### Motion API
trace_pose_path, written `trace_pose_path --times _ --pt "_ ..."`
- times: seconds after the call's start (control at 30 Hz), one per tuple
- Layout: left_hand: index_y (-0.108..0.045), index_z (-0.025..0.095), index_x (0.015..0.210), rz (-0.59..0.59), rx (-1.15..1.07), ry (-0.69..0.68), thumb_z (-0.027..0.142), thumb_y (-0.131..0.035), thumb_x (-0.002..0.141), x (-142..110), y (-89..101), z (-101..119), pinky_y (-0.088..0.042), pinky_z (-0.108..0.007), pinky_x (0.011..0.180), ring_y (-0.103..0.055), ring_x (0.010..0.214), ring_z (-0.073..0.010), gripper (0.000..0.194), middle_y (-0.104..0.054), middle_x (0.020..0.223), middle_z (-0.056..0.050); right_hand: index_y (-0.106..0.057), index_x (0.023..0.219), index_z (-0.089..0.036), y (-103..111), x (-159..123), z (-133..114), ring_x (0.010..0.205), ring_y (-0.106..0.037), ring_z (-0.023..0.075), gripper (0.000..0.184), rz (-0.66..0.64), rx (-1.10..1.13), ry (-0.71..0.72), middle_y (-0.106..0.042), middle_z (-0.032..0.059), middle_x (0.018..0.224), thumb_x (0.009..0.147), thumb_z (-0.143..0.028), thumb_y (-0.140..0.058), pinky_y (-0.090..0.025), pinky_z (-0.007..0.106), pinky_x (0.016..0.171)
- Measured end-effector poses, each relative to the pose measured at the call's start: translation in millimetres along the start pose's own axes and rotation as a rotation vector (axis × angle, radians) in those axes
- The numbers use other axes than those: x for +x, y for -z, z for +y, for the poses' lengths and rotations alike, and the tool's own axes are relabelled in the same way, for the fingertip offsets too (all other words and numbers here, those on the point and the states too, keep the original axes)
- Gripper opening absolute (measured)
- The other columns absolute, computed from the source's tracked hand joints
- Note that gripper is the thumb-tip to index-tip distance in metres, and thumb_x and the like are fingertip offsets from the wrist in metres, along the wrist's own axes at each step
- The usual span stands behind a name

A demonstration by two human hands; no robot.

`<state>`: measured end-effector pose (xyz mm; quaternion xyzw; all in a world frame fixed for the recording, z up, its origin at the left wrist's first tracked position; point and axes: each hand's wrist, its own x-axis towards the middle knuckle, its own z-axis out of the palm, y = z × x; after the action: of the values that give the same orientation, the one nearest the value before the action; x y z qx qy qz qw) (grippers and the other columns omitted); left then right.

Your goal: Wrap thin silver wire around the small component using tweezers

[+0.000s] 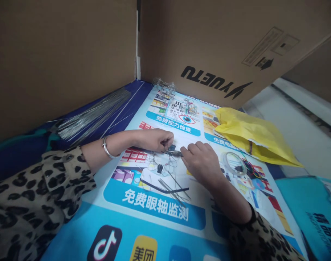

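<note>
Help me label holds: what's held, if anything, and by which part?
The right hand grips a metal tool by its right end. The left hand is closed near the other end; whether it holds anything is unclear.

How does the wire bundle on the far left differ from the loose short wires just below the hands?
The wire bundle has many strands, while the short wires are few. Strands in the wire bundle look much longer than the short wires. The wire bundle lies on a dark blue surface; the short wires lie on the printed sheet. Both look thin and greyish.
</note>
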<state>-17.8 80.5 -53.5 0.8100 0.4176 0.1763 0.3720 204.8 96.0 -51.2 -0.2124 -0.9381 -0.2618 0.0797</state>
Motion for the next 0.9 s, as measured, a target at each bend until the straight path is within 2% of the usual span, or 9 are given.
trace_pose_path --times 0.6,0.9 --pt "-0.048 0.017 0.075 0.023 -0.020 0.014 0.005 -0.048 0.063 1.7 -1.7 -2.4 -0.030 -0.019 0.052 -0.043 0.059 -0.0081 0.016 -0.050 0.067 0.004 -0.060 0.079 -0.016 3.6 -1.9 -7.9 0.069 -0.036 0.0179 0.015 0.007 -0.043 -0.028 -0.053 0.0046 0.067 0.084 -0.011 -0.046 -0.019 0.034 0.062" --pt "-0.048 0.017 0.077 0.047 -0.033 0.010 0.009 -0.049 0.065 2.1 -3.6 -4.8 -0.029 -0.020 0.053 -0.043 0.062 -0.0086 0.014 -0.051 0.069 0.004 -0.060 0.084 -0.018 -3.1 -2.4 -3.7 0.072 -0.038 0.0185 0.013 -0.024 0.019 -0.042 -0.055 0.0044 0.072 0.084 -0.016 -0.048 -0.020 0.033 0.064"
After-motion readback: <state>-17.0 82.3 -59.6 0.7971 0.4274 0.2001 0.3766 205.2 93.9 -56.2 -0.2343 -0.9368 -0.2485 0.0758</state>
